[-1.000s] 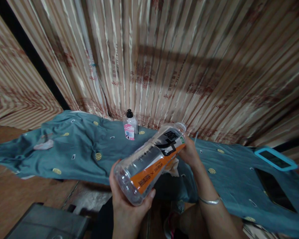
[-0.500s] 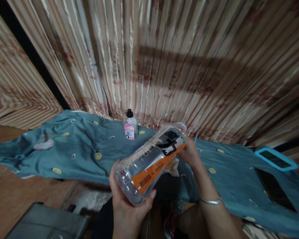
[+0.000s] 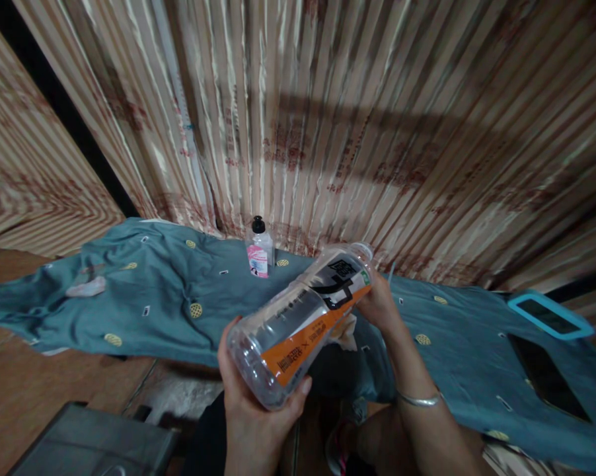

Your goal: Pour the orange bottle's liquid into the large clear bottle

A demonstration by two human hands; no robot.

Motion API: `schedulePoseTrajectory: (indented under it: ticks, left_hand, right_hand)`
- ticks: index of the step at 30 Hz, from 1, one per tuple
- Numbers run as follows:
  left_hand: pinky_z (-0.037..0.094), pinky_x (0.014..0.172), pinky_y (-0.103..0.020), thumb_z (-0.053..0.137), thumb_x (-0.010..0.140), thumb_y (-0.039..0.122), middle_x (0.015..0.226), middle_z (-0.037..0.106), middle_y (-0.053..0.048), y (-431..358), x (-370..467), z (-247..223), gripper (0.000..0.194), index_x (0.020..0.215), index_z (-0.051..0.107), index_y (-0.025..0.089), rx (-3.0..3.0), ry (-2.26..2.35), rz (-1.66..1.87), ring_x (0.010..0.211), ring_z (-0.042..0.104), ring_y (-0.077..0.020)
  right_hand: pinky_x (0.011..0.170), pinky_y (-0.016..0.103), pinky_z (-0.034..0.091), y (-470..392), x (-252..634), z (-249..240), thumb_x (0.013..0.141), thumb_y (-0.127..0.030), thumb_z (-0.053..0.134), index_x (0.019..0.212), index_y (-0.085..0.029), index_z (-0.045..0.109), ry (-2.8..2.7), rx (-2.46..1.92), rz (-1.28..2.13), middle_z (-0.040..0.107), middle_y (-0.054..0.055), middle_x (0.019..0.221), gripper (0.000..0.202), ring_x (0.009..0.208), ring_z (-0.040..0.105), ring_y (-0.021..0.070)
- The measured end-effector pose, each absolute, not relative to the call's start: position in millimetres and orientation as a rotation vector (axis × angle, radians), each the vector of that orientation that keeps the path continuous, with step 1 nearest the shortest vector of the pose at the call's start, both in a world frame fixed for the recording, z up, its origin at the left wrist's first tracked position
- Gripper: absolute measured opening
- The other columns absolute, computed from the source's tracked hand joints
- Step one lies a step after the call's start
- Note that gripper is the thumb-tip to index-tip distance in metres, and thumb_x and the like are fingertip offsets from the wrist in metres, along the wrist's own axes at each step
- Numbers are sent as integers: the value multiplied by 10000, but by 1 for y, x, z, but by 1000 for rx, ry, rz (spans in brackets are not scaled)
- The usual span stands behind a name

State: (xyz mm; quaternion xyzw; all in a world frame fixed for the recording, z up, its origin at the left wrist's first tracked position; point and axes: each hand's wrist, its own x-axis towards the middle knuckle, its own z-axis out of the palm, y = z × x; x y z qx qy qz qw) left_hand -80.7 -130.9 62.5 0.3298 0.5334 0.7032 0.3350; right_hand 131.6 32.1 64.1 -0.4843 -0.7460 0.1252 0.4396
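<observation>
A large clear plastic bottle (image 3: 298, 324) with an orange, black and grey label is held tilted across the middle of the view, its neck up to the right. My left hand (image 3: 258, 410) cups its base, the thumb along the lower side. Near the neck, my right hand (image 3: 377, 301) grips the bottle from the right; most of its fingers are hidden behind it. A silver bangle (image 3: 419, 400) circles the right wrist. Beneath the bottle, a crumpled pale cloth or tissue (image 3: 346, 334) partly shows.
A teal patterned cloth (image 3: 169, 330) covers the surface ahead. On it stand a small black-capped bottle (image 3: 258, 251), a whitish item (image 3: 86, 287), a dark phone (image 3: 548, 377) and a blue-framed device (image 3: 550, 314). Striped curtains (image 3: 288, 132) hang behind. A grey box-like object (image 3: 90, 443) sits lower left.
</observation>
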Motion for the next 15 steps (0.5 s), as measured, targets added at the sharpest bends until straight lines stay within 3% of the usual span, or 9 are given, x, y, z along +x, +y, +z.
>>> schedulePoseTrajectory:
  ticks: [8, 15]
  left_hand:
    - [623, 1005, -428, 996, 594, 377, 1414, 645, -182, -131, -81, 63, 1039, 1493, 504, 205, 843, 1388, 1822, 1245, 710, -345]
    - [635, 924, -300, 993, 566, 311, 1399, 675, -144, -131, -77, 68, 1009, 1463, 540, 225, 786, 1352, 1870, 1183, 742, -286]
  right_hand:
    - [736, 413, 623, 30, 128, 71, 792, -324, 684, 1095, -264, 637, -1808, -1227, 260, 807, 64, 953, 313, 851, 767, 307]
    - [756, 441, 625, 30, 130, 70, 794, -335, 686, 1117, -255, 636, -1816, -1253, 268, 805, 77, 965, 337, 886, 770, 328]
